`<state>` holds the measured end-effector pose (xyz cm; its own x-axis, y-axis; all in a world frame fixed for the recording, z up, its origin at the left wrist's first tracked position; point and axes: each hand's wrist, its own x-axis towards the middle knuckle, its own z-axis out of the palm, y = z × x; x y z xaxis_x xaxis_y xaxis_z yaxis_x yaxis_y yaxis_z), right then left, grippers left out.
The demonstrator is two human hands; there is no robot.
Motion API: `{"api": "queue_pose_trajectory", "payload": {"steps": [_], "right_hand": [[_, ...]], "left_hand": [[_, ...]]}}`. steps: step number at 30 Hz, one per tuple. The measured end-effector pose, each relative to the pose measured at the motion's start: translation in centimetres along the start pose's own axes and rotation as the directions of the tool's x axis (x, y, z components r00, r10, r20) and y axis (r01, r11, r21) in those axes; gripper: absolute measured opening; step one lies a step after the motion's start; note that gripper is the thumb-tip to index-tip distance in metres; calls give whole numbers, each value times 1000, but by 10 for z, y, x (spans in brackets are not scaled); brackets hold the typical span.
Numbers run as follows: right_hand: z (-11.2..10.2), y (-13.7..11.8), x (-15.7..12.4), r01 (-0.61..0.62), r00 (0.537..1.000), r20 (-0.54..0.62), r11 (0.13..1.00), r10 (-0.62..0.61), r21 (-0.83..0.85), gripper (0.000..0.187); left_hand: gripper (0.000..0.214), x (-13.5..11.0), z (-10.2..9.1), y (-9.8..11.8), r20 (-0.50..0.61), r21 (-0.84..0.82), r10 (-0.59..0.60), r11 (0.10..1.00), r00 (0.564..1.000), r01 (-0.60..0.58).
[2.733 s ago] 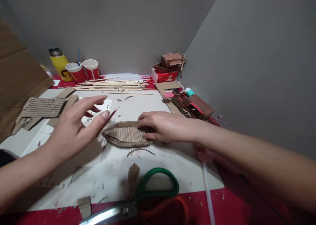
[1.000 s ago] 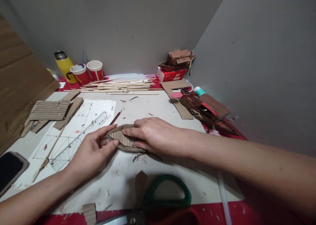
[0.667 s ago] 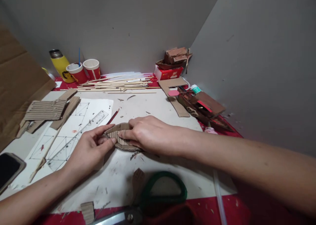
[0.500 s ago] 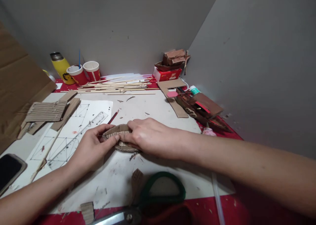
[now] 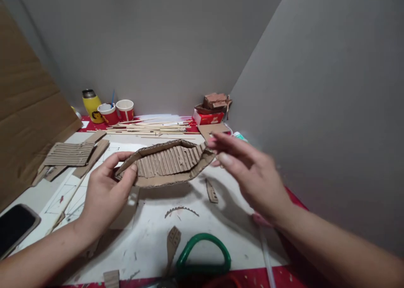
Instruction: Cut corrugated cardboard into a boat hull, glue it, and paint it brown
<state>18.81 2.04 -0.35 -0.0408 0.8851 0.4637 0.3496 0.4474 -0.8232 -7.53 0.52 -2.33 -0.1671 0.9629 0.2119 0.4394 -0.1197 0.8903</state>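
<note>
A boat-shaped piece of corrugated cardboard [image 5: 167, 164] is lifted off the white work board [image 5: 148, 241]. My left hand [image 5: 105, 191] pinches its left end between thumb and fingers. Just off the boat's right end is my right hand [image 5: 249, 174], fingers spread and blurred by motion, holding nothing.
Green-handled scissors [image 5: 202, 256] lie at the near edge, cardboard scraps [image 5: 173, 241] beside them. A phone [image 5: 15, 225] lies at the left. Corrugated sheets [image 5: 69, 154], wooden sticks [image 5: 148, 128], two red cups [image 5: 117, 110], a yellow bottle [image 5: 91, 105] and a red box [image 5: 208, 117] fill the back. Grey walls close the back and right.
The cardboard boat was lying on the board under both hands. Now my left hand has raised it, and my right hand has come off it and moved to the right.
</note>
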Motion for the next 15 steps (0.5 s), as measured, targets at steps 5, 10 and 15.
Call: {"api": "queue_pose_trajectory", "payload": {"steps": [5,10,15], "right_hand": [[24,-1,-16,-164,979,137,981,150,99,39],[33,1,-6,-262,940,270,949,209,178,21],[40,9,-5,-362,789,589,907,174,217,17]], "left_hand": [[20,-16,8,2,43,-30,39,999,998,-38],[31,-19,7,9,456,-162,-136,959,880,233],[42,-5,11,18,659,-206,-209,874,722,441]]}}
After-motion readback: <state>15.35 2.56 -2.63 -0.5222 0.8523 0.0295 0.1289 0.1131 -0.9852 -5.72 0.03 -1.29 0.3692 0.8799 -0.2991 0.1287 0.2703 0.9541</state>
